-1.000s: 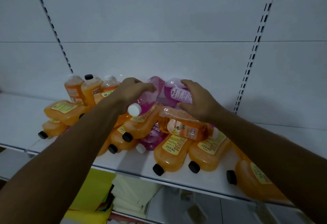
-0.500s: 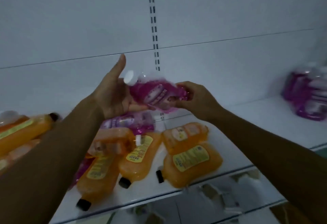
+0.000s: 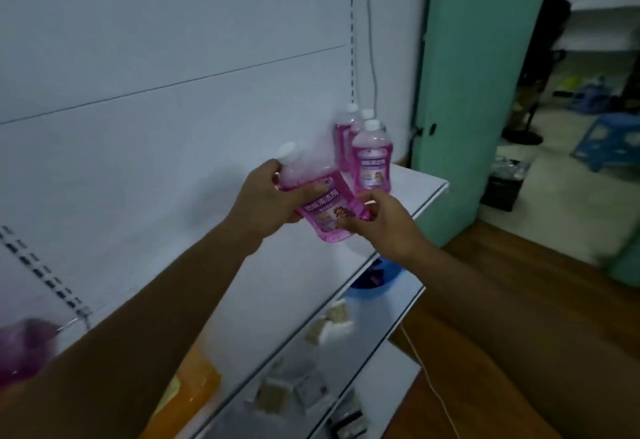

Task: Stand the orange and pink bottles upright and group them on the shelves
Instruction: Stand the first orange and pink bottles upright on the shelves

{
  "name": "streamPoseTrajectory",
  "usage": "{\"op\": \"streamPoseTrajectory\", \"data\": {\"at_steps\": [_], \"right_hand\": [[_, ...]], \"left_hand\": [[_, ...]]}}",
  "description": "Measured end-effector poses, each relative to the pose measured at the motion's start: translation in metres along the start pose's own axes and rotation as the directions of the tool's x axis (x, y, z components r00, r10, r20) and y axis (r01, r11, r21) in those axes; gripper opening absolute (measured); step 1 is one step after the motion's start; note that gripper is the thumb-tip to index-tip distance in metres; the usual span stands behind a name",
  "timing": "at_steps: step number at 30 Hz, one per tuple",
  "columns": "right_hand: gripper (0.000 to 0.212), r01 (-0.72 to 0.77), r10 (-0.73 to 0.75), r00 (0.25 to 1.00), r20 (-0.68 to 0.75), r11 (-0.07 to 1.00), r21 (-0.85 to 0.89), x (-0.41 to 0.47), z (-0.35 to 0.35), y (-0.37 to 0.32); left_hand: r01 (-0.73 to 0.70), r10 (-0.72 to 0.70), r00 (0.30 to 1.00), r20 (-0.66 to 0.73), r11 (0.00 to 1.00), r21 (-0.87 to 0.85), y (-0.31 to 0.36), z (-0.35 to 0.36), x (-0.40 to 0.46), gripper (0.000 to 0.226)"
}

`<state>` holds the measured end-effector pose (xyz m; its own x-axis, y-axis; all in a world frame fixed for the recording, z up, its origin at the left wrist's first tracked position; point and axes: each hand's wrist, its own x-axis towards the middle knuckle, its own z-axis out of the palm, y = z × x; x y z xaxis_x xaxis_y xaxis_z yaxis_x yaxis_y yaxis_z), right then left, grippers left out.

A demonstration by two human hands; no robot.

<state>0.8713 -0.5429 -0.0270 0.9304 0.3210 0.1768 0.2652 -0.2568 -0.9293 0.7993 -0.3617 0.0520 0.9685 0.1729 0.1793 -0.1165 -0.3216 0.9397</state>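
A pink bottle (image 3: 320, 201) with a white cap is held tilted above the white shelf (image 3: 412, 196), cap up and to the left. My left hand (image 3: 266, 196) grips its upper body just below the cap. My right hand (image 3: 375, 222) holds its lower end with curled fingers. Just behind it, three pink bottles (image 3: 369, 158) stand upright together at the shelf's right end. A blurred orange bottle (image 3: 192, 383) lies under my left forearm, and a blurred pink bottle (image 3: 20, 352) shows at the far left edge.
A green wall panel (image 3: 478, 92) rises just past the shelf's right end. A lower shelf (image 3: 363, 334) holds small boxes and a blue bowl (image 3: 375, 277). Wooden floor lies to the right, with a blue stool (image 3: 609, 140) and a standing person (image 3: 543, 43) in the room beyond.
The view has swung right, away from the orange pile. Both hands have carried the pink bottle to the shelf's right end, and my left hand has closed round its top.
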Motion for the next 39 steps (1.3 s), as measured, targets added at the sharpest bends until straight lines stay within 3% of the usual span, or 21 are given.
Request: {"op": "streamPoseTrajectory", "data": {"at_steps": [5, 11, 17, 25, 28, 35, 37, 39], "right_hand": [[0.042, -0.027, 0.017, 0.992, -0.125, 0.997, -0.072, 0.032, -0.061, 0.044], [0.03, -0.066, 0.04, 0.969, -0.242, 0.992, -0.104, 0.079, -0.118, 0.089], [0.03, -0.112, 0.074, 0.97, -0.233, 0.982, -0.153, 0.119, -0.161, 0.122], [0.028, -0.148, 0.108, 0.973, -0.204, 0.97, -0.195, 0.147, -0.157, 0.142], [0.03, -0.164, 0.122, 0.969, -0.215, 0.968, -0.191, 0.152, -0.153, 0.143], [0.018, -0.187, 0.131, 0.974, -0.186, 0.924, -0.333, 0.153, -0.147, 0.137], [0.009, -0.201, 0.133, 0.971, -0.2, 0.906, -0.373, 0.147, -0.146, 0.137], [0.012, -0.234, 0.139, 0.959, -0.248, 0.881, -0.41, 0.136, -0.144, 0.137]], "left_hand": [[-0.124, 0.127, 0.992, -0.013, 0.984, 0.128, 0.001, 0.081, 0.06, 0.061], [-0.209, 0.225, 0.974, -0.028, 0.937, 0.28, -0.001, 0.164, 0.137, 0.071], [-0.278, 0.289, 0.957, 0.031, 0.88, 0.386, -0.009, 0.223, 0.192, 0.07], [-0.21, 0.223, 0.974, 0.04, 0.819, 0.535, -0.032, 0.237, 0.223, 0.073], [-0.23, 0.21, 0.972, 0.103, 0.785, 0.575, -0.031, 0.235, 0.225, 0.071], [-0.274, 0.158, 0.958, 0.241, 0.761, 0.589, -0.022, 0.226, 0.209, 0.082], [-0.308, 0.187, 0.947, 0.261, 0.761, 0.571, -0.015, 0.221, 0.195, 0.078], [-0.334, 0.225, 0.938, 0.264, 0.791, 0.512, -0.008, 0.213, 0.179, 0.068]]}}
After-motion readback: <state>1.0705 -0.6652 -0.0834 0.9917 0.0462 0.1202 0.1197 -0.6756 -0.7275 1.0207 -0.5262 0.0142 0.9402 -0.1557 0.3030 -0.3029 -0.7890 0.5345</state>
